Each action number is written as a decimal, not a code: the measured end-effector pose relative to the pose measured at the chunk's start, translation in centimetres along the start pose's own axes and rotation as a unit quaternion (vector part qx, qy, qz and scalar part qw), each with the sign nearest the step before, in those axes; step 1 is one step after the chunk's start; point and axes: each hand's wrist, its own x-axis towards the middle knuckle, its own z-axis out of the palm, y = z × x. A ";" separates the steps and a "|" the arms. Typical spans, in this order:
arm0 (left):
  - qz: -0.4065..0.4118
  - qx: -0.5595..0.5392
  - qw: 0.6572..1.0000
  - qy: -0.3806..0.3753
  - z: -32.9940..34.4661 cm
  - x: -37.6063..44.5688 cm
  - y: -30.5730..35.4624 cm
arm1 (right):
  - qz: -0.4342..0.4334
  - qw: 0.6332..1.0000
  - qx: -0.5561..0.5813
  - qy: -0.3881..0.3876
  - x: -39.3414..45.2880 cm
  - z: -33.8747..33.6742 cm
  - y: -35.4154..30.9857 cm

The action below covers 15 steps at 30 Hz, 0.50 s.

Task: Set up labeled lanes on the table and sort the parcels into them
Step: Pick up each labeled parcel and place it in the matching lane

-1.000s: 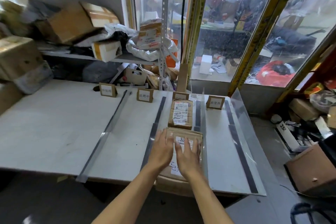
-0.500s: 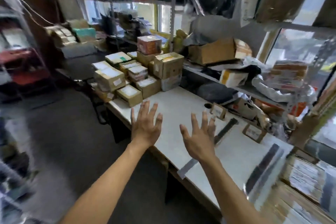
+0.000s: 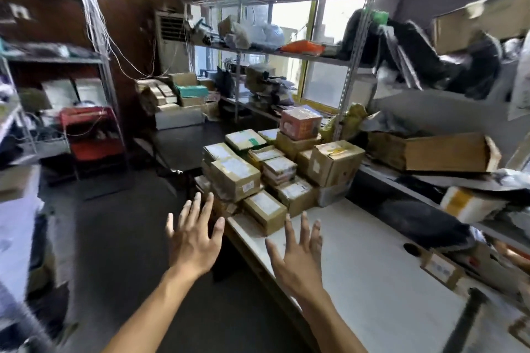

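A pile of several cardboard parcels [image 3: 275, 169] with white labels stands at the left end of the white table [image 3: 372, 266]. My left hand [image 3: 193, 238] reaches toward it with fingers spread, over the floor just off the table's corner, holding nothing. My right hand [image 3: 301, 255] is also spread and empty, above the table's front edge, a short way from the nearest small parcel [image 3: 265, 209]. A cardboard lane label [image 3: 440, 268] stands on the table at the right, beside a dark lane strip [image 3: 464, 321].
A metal shelf [image 3: 424, 189] with open boxes and bags runs along the table's back. More shelving [image 3: 258, 51] and stacked boxes [image 3: 177, 94] stand farther off. A red rack [image 3: 89, 137] is at the left, across dark floor.
My hands left the parcel in the lane and came up spread. The view swung left to the parcel pile, and both hands have moved closer to it.
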 end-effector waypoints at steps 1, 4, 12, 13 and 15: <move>0.000 0.002 1.000 0.000 -0.1 1.1 -0.7 | -0.001 1.000 0.001 0.001 1.0 0.3 -1.0; 0.000 -0.003 1.000 0.002 0.0 4.2 -2.2 | -0.006 1.000 0.009 0.011 3.8 1.2 -3.3; 0.010 0.003 1.000 -0.009 3.0 12.5 -3.6 | 0.004 0.999 0.034 -0.004 13.6 3.7 -5.3; 0.012 0.007 1.000 -0.011 3.6 13.8 -3.5 | 0.004 0.999 0.033 -0.003 15.1 4.1 -5.3; 0.021 0.015 1.000 -0.013 4.7 16.6 -3.3 | 0.002 1.000 0.030 0.001 18.3 4.6 -5.1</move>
